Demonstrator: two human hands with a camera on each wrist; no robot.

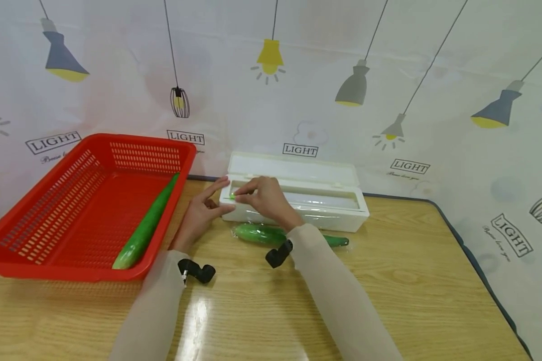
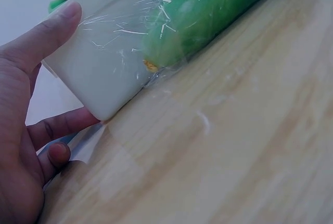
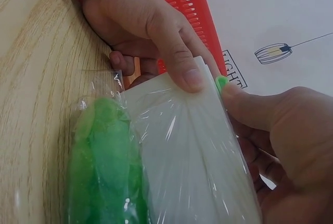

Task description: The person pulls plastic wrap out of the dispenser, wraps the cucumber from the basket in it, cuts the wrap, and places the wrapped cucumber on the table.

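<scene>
A long white cling film dispenser (image 1: 343,219) stands on the table with its lid (image 1: 293,168) open at the back. My left hand (image 1: 197,216) grips its left end, the thumb on the front face and other fingers around the end. With thumb and fingertips, my right hand (image 1: 267,196) pinches a small green slide cutter (image 3: 221,82) at the dispenser's left top edge. Clear film (image 2: 122,29) hangs down the front face to a green cucumber (image 1: 258,234), which lies wrapped in film just before the dispenser. My right wrist hides part of the cucumber.
To the left stands a red plastic basket (image 1: 72,272) with one unwrapped cucumber (image 1: 148,225) leaning along its right wall. The wooden table (image 1: 415,281) ends at a wall sheet (image 1: 235,100) printed with lamps behind the dispenser.
</scene>
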